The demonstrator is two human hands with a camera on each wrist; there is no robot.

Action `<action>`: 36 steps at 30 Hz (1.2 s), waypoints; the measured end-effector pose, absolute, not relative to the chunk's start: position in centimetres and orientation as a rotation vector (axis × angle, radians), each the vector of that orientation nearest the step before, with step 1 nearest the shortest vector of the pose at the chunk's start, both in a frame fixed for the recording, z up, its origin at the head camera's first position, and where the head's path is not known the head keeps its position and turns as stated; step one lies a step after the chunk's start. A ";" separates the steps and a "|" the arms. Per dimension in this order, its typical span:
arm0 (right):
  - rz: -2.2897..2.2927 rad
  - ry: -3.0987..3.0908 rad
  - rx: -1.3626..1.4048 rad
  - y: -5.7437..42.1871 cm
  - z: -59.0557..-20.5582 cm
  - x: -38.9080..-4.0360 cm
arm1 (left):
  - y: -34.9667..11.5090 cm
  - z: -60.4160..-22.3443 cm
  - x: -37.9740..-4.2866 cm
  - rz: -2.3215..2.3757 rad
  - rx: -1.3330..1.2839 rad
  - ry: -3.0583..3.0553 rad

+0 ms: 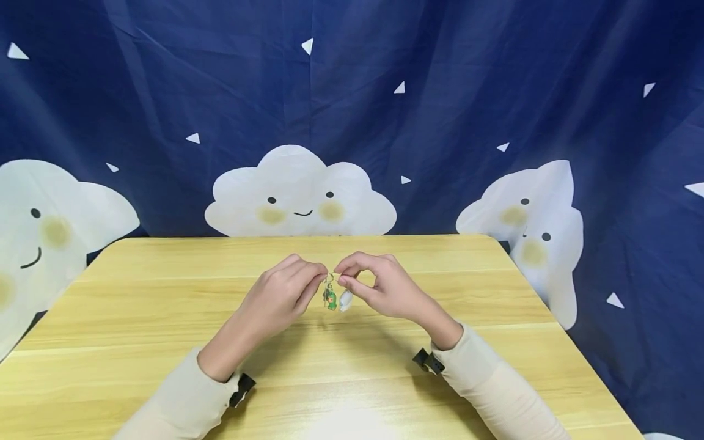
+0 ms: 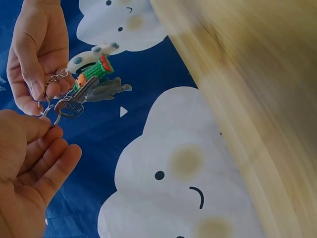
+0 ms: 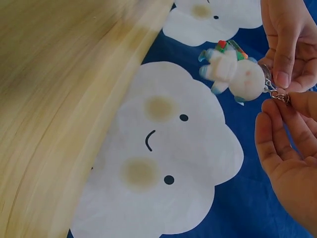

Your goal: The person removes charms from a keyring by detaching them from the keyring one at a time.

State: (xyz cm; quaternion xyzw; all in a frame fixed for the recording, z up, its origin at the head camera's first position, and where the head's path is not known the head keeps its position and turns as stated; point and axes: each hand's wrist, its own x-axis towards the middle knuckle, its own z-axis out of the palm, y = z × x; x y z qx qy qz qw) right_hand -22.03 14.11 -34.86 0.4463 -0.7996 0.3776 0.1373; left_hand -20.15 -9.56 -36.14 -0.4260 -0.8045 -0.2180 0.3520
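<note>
Over the middle of the table, my left hand (image 1: 284, 292) pinches a metal key ring (image 2: 58, 119) between thumb and fingers. From it hang a silver key (image 2: 73, 109) and a green figurine charm (image 1: 330, 298) with red and orange parts. Close by on the right, my right hand (image 1: 387, 287) pinches the small ring and chain (image 3: 280, 95) of a white figurine charm (image 3: 243, 77) with blue tips. A greyish charm (image 2: 105, 90) shows behind the key in the left wrist view. Both hands' fingertips nearly meet at the rings; whether the rings are linked, I cannot tell.
A light wood-grain table (image 1: 341, 366) lies beneath both hands. Behind it hangs a dark blue curtain (image 1: 352, 91) with white smiling clouds and small white triangles. Black straps (image 1: 429, 361) sit at both wrists, by the pale sleeves.
</note>
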 end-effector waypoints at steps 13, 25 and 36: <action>1.109 -2.300 1.293 14.0 -34.9 -22.0 | -9.7 -36.0 -19.9 -0.571 -1.079 -2.069; 1.151 -2.297 1.287 13.9 -35.2 -22.0 | -9.7 -35.9 -20.0 -0.594 -1.071 -2.055; 1.158 -2.311 1.278 13.8 -35.4 -22.2 | -9.8 -35.6 -20.0 -0.621 -1.030 -2.078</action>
